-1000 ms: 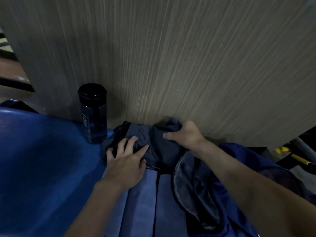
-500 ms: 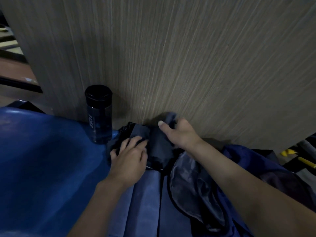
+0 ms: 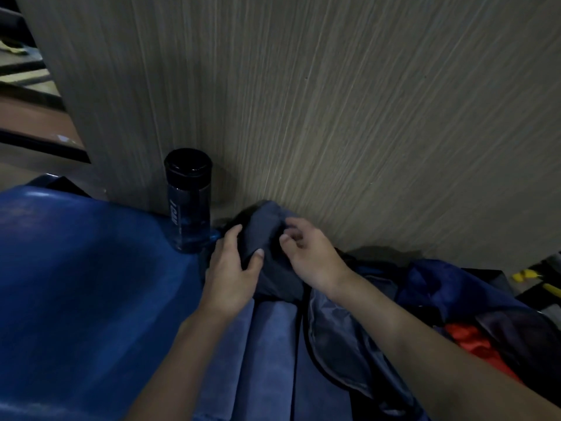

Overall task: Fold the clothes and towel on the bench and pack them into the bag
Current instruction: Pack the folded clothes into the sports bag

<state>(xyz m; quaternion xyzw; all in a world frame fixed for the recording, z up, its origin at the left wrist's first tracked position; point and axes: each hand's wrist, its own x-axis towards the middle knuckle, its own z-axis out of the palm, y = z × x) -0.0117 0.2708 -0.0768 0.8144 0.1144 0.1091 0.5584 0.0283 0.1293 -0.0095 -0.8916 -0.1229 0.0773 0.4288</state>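
Close against the wall [image 3: 334, 117], at the far edge of the bench [image 3: 76, 284], a dark garment [image 3: 267, 235] sits bunched between both hands. The left hand [image 3: 233, 268] grips its left side, thumb laid over the top and fingers wrapped round the edge. The right hand [image 3: 309, 253] hangs at the garment's right side with fingers curled; I cannot tell whether they pinch the fabric or merely touch it. The garment's back edge touches the wall, so there is no room behind it. Just left of it a dark bottle [image 3: 188, 202] stands upright near the wall, close beside the left hand's fingers. Left of the bottle the blue bench seat lies bare and wide, the only open room on this surface. Under the wrists a lighter blue towel [image 3: 267, 344] runs in long folds from the garment's near edge down to the bottom of the view. Its right edge lies alongside the bag [image 3: 334, 335], whose mouth gapes open beneath the right forearm, grey lining showing. Farther right, dark blue fabric is heaped, with a red cloth [image 3: 467, 341] showing in it.
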